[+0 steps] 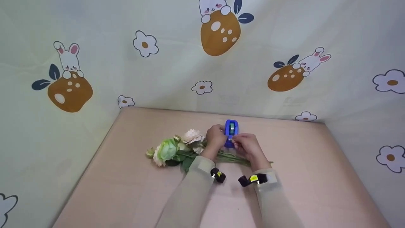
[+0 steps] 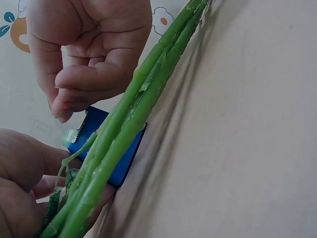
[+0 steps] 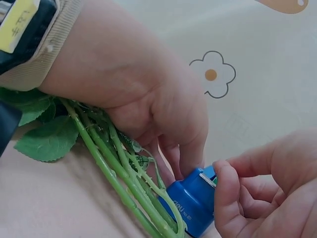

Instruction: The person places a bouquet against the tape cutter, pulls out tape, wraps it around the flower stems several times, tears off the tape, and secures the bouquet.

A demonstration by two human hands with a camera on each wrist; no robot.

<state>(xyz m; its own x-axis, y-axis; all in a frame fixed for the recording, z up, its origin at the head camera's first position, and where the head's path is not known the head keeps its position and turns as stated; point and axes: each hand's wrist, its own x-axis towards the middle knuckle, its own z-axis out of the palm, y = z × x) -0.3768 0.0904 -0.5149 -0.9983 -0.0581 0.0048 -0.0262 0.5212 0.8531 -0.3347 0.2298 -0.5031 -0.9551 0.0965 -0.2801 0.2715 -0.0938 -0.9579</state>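
A blue tape dispenser (image 1: 231,136) stands on the table, with a green-looking tape roll (image 1: 232,128) in it. My left hand (image 1: 216,138) grips the dispenser by its left side. At its toothed cutting edge my right hand (image 1: 248,144) pinches the tape end, thumb against forefinger; a short bit of clear tape (image 2: 72,135) shows at the teeth in the left wrist view. Artificial flowers lie just in front and to the left, a green rose (image 1: 167,149) and a pale pink bloom (image 1: 193,136) among them. Their green stems (image 3: 126,186) pass in front of the dispenser, beneath my wrists.
Brown covering lies over the table (image 1: 126,190). Behind it hangs a pale cloth backdrop (image 1: 171,72) printed with rabbits, fruit and flowers. Green leaves (image 3: 49,139) spread below my left wrist. Each sleeve cuff carries a black wrist camera (image 1: 218,175).
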